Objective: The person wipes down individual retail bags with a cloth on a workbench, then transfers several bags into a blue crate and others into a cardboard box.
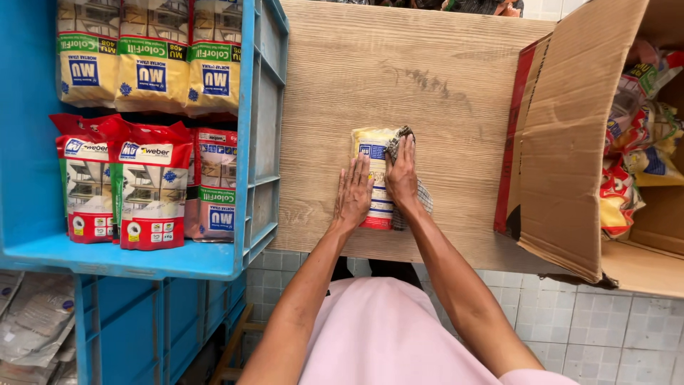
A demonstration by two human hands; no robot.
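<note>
the pouch (373, 178) lies flat on the wooden table (442, 93); left hand (353, 194) rests on it with flat, spread fingers, right hand (401, 175) presses a checked cloth (425, 196) on it; it looks soft, dense and a little slippery, better gripped at both long edges

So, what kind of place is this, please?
Probably a stockroom or packing area for building supplies. A blue plastic crate holds rows of yellow and red powder bags, an open cardboard box holds more, and both hands press one bag on a wooden table.
</note>
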